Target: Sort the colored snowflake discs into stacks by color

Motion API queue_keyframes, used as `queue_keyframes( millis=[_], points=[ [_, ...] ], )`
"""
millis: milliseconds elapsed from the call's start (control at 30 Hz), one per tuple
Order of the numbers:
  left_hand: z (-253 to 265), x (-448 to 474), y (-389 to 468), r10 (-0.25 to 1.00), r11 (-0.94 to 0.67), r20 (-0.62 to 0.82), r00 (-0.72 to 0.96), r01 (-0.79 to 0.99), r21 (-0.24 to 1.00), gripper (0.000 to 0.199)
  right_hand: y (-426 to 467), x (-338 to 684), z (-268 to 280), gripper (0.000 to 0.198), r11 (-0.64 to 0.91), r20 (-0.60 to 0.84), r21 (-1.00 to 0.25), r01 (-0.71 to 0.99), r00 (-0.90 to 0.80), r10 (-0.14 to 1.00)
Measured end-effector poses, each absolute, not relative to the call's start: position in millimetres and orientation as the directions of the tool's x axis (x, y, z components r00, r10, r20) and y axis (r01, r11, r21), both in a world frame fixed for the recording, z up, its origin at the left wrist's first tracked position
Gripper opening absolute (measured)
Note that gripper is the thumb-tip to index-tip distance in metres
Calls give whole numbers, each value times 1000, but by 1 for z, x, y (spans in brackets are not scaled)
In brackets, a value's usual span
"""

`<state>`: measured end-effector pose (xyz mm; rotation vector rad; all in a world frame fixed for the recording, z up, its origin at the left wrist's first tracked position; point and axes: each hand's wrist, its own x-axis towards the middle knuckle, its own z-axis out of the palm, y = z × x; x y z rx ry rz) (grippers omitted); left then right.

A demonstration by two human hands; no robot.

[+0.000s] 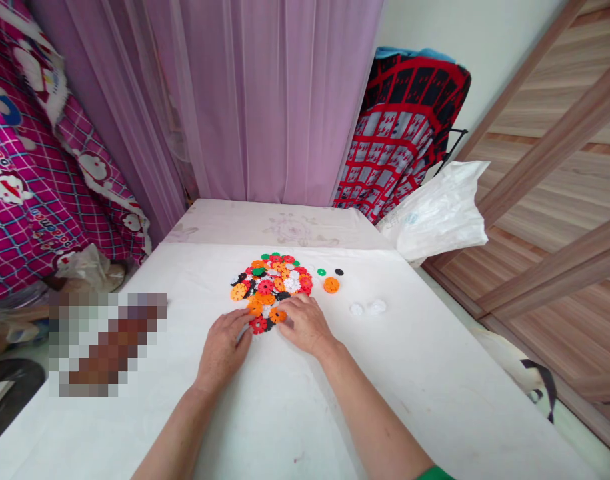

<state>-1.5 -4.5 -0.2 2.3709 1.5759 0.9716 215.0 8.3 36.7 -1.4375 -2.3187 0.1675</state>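
A heap of notched plastic snowflake discs point(265, 287) in red, orange, green, black and white lies on the white-covered table. At the heap's near left edge, my left hand point(227, 341) rests with its fingers stretched toward the discs and its thumb apart. Its fingertips meet the orange discs beside a red disc point(258, 325). From the right, my right hand point(307, 323) has an orange disc point(277, 315) between its fingertips and thumb. Part of the heap is hidden behind the fingers.
Right of the heap lie a stack of orange discs point(331, 285), a green disc point(321, 272), a black disc point(339, 272) and white pieces point(377, 306). A white plastic bag point(437, 213) stands at the table's right edge. Purple curtains point(265, 100) hang behind. A blurred patch point(109, 343) covers the left side.
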Motion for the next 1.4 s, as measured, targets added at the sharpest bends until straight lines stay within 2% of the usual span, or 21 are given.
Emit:
queue_keyframes(
  millis=[333, 533, 700, 867, 1033, 1400],
  points=[
    [-1, -2, -4, 849, -470, 460, 262, 771, 429, 30, 14, 200, 42, 31, 397, 164, -240, 886, -366, 916],
    [0, -3, -4, 847, -471, 461, 264, 773, 424, 30, 19, 216, 42, 31, 383, 262, -287, 878, -312, 913],
    [0, -2, -5, 860, -451, 438, 260, 790, 417, 31, 34, 261, 47, 31, 192, 342, -334, 923, -71, 937],
    [0, -3, -5, 870, -436, 423, 253, 797, 419, 31, 50, 303, 62, 28, -64, 286, -253, 965, 138, 948],
    [0, -3, -5, 864, -447, 433, 257, 787, 425, 31, 61, 318, 68, 29, -111, 216, -174, 978, 148, 965],
    [2, -3, -5, 862, -456, 430, 268, 781, 426, 31, 65, 315, 61, 27, -83, 139, -113, 990, 99, 985]
  ],
)
